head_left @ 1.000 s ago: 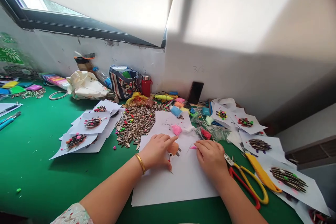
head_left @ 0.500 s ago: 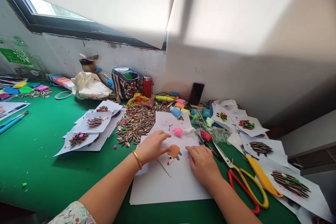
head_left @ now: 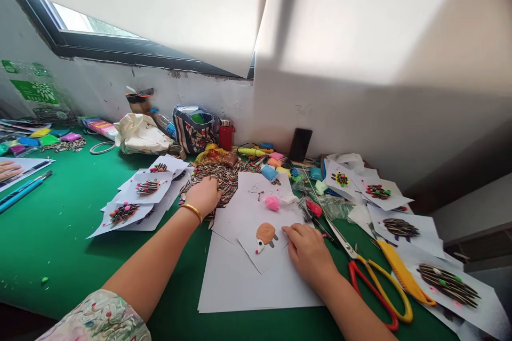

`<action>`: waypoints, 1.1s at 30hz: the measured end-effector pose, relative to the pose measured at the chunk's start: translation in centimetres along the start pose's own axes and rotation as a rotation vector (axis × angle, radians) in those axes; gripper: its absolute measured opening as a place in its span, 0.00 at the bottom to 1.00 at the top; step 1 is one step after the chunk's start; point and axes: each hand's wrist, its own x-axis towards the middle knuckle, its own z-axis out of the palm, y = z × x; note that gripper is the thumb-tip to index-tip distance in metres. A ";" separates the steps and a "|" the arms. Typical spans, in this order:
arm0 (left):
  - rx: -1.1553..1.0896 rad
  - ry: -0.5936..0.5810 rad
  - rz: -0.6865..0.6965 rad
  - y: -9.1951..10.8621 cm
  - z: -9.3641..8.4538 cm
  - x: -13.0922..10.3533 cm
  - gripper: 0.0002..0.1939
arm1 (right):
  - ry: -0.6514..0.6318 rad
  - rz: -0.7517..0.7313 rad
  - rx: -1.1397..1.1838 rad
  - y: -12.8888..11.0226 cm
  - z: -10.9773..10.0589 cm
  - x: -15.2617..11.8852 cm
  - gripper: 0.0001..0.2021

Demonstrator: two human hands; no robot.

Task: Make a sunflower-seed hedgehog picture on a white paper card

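My left hand (head_left: 203, 196) reaches over the pile of striped sunflower seeds (head_left: 230, 184). Its fingers are bent down among the seeds and look closed; the fingertips are hidden. My right hand (head_left: 310, 248) lies flat and open on the white paper (head_left: 236, 290), holding nothing. Between the hands, on that paper, is a small hedgehog figure (head_left: 265, 235) with a flat brown clay body, grey feet, a white face and a red nose. A thin dark strip (head_left: 248, 257) lies to its left. A lump of pink clay (head_left: 272, 203) sits on the paper behind it.
Scissors (head_left: 374, 282) with red and yellow handles and a yellow utility knife (head_left: 404, 272) lie at the right. Seed-covered hedgehog cards (head_left: 148, 189) are stacked left, with more cards (head_left: 448, 282) right. A phone (head_left: 300, 145) leans on the wall. Someone's hand (head_left: 8, 169) shows far left.
My left hand has moved away from the hedgehog figure, left and back to the seed pile, uncovering the figure. My right hand stays on the paper. Another person's hand shows more at the left edge.
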 end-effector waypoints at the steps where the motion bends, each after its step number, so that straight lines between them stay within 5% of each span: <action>1: 0.003 -0.005 -0.021 -0.6 0.1 0.5 0.21 | -0.002 0.001 0.001 0.0 0.0 0.0 0.17; 9: -0.086 -0.022 0.026 -1.9 1.4 3.4 0.22 | -0.024 0.014 0.018 0.1 0.1 0.1 0.16; 15: -0.214 0.068 0.083 -1.8 0.4 5.2 0.24 | -0.027 0.018 0.024 0.2 0.3 0.1 0.16; 21: -0.209 0.013 0.036 -4.3 -1.0 4.8 0.15 | -0.034 0.020 0.041 0.2 0.2 0.2 0.16; 27: -0.150 -0.119 0.064 -4.7 0.0 4.0 0.13 | -0.026 0.019 0.036 0.1 0.3 0.2 0.16; 33: -0.105 0.039 0.098 -3.7 -0.1 4.2 0.22 | -0.040 0.028 0.056 0.2 0.3 0.2 0.16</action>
